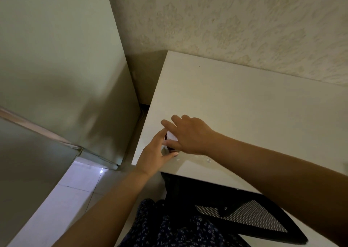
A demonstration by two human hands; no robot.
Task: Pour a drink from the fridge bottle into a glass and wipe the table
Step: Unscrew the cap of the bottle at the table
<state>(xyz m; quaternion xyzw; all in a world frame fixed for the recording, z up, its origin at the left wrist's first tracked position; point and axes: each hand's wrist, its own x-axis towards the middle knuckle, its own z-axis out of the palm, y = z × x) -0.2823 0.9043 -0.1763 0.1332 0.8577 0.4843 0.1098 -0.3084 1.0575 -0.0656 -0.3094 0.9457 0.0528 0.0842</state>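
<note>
Both hands (188, 133) on white-capped bottle (171, 135); no label readable.

A textured wall (235, 21) with a raised, blotchy pattern is seen behind the far edge of the scene. A tall, pale, smooth-sided cabinet (66, 68) is set at the left, with a narrow dark gap (143, 81) left beside it. Pale floor tiles (75, 186) are seen below it, marked by one bright glint. A black mesh chair (244, 214) is tucked in low at the near edge, and dark floral fabric (169, 228) is seen just beside it.
</note>
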